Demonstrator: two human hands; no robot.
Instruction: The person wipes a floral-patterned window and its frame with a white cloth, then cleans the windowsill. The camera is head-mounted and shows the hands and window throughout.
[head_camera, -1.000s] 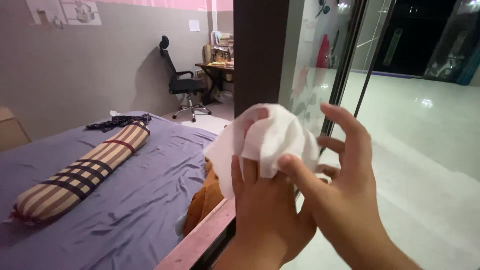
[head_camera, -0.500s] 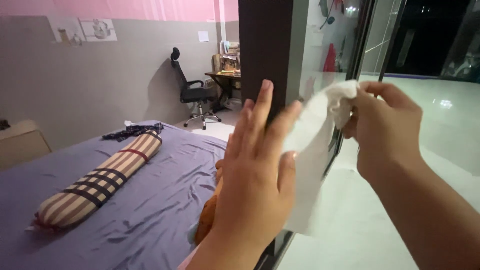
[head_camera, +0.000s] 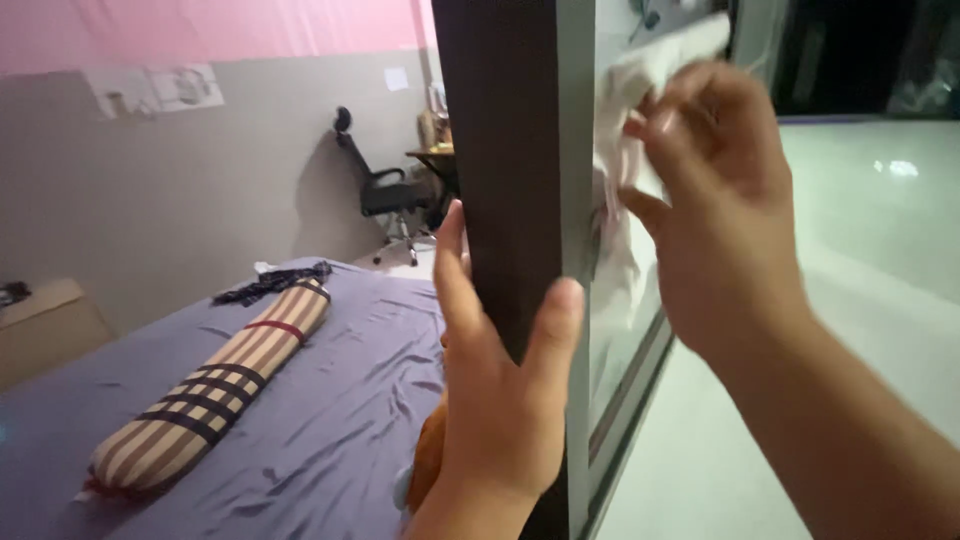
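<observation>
The left hand (head_camera: 500, 400) wraps the edge of the dark door frame (head_camera: 505, 170), thumb on one face, fingers on the other; the right hand (head_camera: 715, 210) is closed on a white cloth (head_camera: 640, 90), pressing it to the glass panel (head_camera: 620, 330) high up; behind, a striped bolster (head_camera: 215, 385) lies on the purple bed (head_camera: 330, 420).

A: What is sitting where?
B: The door frame (head_camera: 505, 170) is standing at frame centre, the left hand (head_camera: 497, 390) wrapping it low down. The right hand (head_camera: 725, 210) is pressing a cloth (head_camera: 640, 90) on the glass panel (head_camera: 625, 320), upper right.
A: And left?
B: A bolster (head_camera: 215, 385) is lying on the bed (head_camera: 330, 440), lower left; a chair (head_camera: 375, 190) is standing behind it.
</observation>
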